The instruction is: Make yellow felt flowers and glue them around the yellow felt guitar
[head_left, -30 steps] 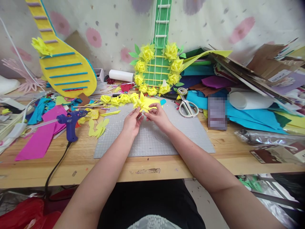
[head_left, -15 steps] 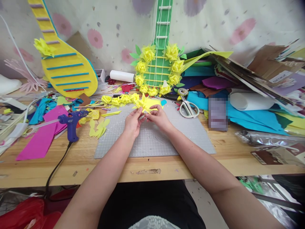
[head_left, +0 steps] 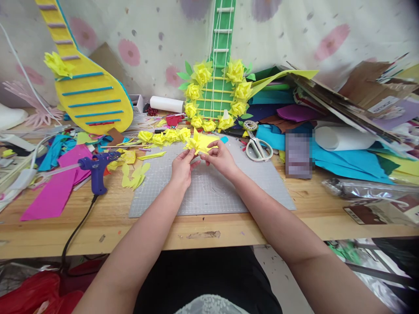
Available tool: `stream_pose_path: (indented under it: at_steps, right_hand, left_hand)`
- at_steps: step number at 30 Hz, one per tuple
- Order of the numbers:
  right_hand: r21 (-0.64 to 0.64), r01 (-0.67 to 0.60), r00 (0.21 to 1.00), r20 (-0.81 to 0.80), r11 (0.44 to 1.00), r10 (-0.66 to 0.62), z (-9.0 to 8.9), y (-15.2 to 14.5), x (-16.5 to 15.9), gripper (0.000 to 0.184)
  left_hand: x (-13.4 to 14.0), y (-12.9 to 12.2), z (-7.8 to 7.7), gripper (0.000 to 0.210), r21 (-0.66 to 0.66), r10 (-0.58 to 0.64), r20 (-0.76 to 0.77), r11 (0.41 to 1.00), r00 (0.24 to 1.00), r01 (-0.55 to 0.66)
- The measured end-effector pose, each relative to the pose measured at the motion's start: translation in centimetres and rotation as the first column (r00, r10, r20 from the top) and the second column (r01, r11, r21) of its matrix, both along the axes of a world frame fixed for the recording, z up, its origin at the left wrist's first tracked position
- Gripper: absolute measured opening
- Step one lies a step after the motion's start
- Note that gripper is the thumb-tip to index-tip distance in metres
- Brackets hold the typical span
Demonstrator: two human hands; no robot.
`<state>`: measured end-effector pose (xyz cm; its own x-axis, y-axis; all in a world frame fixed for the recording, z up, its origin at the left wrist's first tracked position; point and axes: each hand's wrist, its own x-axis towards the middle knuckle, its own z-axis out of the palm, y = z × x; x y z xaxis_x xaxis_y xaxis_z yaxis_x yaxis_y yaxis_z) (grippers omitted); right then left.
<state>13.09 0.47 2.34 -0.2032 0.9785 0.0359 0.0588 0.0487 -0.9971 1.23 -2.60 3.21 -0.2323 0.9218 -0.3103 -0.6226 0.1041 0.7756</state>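
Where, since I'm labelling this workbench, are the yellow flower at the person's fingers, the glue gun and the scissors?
Yellow flower point(head_left: 194, 143): head view, on its petals.
Glue gun point(head_left: 98, 169): head view, on its blue body, high on the handle.
Scissors point(head_left: 257, 147): head view, near where the handles meet.

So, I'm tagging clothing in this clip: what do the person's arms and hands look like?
The left arm and right arm are bare, with no sleeve in view. The left hand and right hand are ungloved; I can see no ring or watch. Below, black clothing shows, with pale lacy fabric at the picture's bottom.
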Motion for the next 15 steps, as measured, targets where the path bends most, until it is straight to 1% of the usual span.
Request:
stream_pose_path:
  at_steps: [7,10,15]
  right_hand:
    - [0.016,-0.044,0.999,-0.013,0.999,0.044,0.11,-0.43,-0.12,0.044]
    - [0.033,-0.043,0.999,-0.019,0.999,0.044,-0.03,-0.54,-0.19,0.042]
    - [0.039,-0.03,0.997,-0.066,0.999,0.033,-0.06,-0.59,-0.38,0.046]
  left_hand:
    - [-0.08,-0.01,0.17,0.005,-0.013,0.012,0.025,1.0,1.0,-0.012]
    - [-0.2,0.04,0.25,0.006,-0.018,0.014,0.03,1.0,0.999,-0.014]
    - [-0.17,0.06,0.16,0.011,-0.016,0.044,0.023,0.999,0.999,-0.044]
